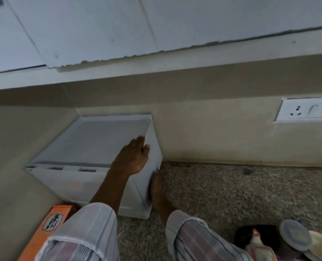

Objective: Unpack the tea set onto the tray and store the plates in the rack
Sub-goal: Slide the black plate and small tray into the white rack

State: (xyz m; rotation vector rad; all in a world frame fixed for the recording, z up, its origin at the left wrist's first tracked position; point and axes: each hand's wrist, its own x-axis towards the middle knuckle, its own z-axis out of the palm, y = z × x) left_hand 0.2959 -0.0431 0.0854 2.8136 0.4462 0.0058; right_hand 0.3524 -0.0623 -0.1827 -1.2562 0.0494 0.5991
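White lidded rack (92, 146) standing in the corner of the speckled bench (222, 194), back against the beige wall (212, 132), lid down flat. Left hand (132, 157) laid over the rack's right top edge, fingers stretched out and close together, palm down on the lid, gripping nothing else. Right hand (157, 187) pressed against the rack's right side wall low down, fingers pointing up along the panel; how far curled, cannot tell, since blur and shadow hide them. Both forearms in striped sleeves (92, 232) reaching in from the bottom edge.

Orange box (49, 227) with a dark label lying on the bench just left of the left sleeve, near the rack's front corner. At the bottom right corner, well apart from the rack, plates (295, 235) stacked or overlapping: a grey one on top, a cream one beside it, only partly in view. Next to these a white and orange piece (258, 242), too blurred to name. White socket plate (305, 110) on the wall at right. Pale cabinet doors (100, 29) overhead.
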